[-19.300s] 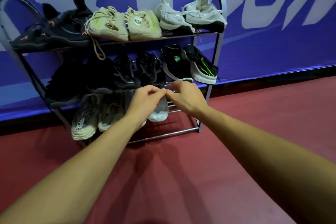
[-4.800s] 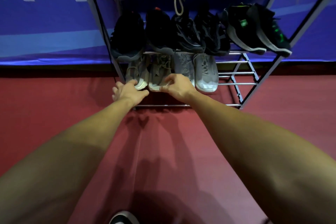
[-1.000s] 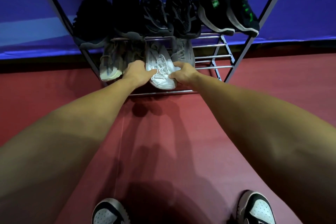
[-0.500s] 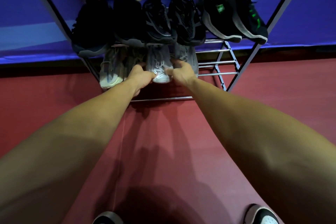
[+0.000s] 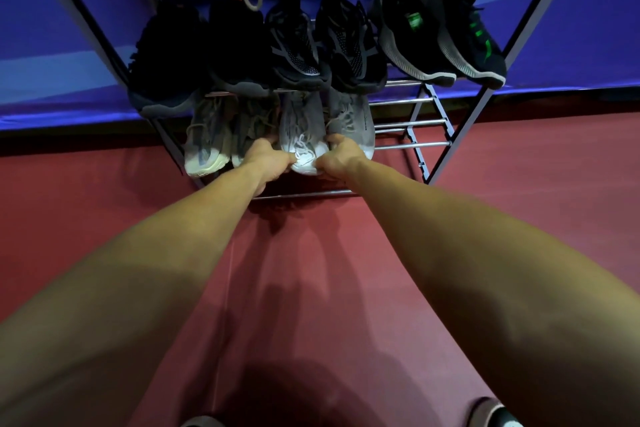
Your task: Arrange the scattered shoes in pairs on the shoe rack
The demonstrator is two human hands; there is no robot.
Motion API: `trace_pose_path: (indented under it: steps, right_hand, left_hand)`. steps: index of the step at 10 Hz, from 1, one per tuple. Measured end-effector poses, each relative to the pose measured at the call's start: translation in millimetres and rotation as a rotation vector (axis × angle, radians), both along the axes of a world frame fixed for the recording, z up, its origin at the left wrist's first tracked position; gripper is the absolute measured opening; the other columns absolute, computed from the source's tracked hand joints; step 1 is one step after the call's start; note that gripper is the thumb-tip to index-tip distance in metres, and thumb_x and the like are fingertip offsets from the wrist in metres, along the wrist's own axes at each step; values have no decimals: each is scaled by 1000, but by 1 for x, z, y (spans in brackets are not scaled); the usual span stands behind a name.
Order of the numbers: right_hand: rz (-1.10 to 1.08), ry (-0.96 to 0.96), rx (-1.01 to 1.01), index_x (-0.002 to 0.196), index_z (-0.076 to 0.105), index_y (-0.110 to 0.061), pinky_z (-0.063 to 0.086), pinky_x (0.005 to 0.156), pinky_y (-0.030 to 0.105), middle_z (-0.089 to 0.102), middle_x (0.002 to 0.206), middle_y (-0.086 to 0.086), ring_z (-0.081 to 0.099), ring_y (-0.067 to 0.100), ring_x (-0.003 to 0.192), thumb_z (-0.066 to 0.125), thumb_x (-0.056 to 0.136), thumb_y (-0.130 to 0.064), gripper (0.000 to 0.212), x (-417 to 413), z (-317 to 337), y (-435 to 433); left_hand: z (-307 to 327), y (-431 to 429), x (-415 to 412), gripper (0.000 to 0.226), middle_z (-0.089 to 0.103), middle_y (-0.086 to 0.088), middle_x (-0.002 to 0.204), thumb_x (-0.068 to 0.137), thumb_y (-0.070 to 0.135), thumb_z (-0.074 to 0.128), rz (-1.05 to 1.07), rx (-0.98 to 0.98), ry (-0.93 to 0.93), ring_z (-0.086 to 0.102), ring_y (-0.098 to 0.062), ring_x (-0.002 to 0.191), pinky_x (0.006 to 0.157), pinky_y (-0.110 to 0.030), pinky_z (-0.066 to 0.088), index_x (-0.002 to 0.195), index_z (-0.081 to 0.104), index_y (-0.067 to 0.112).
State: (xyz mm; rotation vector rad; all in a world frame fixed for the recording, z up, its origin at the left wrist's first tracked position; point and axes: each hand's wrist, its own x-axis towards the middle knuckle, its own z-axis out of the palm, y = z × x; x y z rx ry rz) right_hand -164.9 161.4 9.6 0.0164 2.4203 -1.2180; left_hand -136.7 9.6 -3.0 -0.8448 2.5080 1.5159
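Both left hand and right hand clutch a grey shoe above red floor.

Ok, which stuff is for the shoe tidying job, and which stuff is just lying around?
For the job:
- grey shoe, gripped by left hand and right hand
- its match
- rack
- other shoes on it

Just there:
- floor
- blue wall
- worn shoe
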Motion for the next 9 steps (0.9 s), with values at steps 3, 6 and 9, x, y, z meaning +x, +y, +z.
trace_pose_path:
  steps: [3,6,9]
  right_hand:
    - [195,150,202,146,47,-23,54,91,35,65,129,12,65,33,109,61,89,-25,58,4,7,9]
    - [313,257,351,141,53,-19,47,98,35,60,138,11,54,30,127,66,89,-34,55,14,35,35]
    - [518,330,504,136,59,-21,42,93,30,62,137,9,56,30,127,64,91,-46,52,40,86,90]
  left_hand:
    - [13,4,2,41,73,-7,106,79,29,74,-153,-146,-32,69,-29,102,79,-33,52,119,66,19]
    - [29,1,24,65,64,-1,128,81,36,77,-329,-336,2,59,-18,114,92,-27,43,140,55,17]
    - [87,7,61,49,68,4,99,84,39,76,-406,-511,42,62,-16,94,82,-24,42,127,64,18]
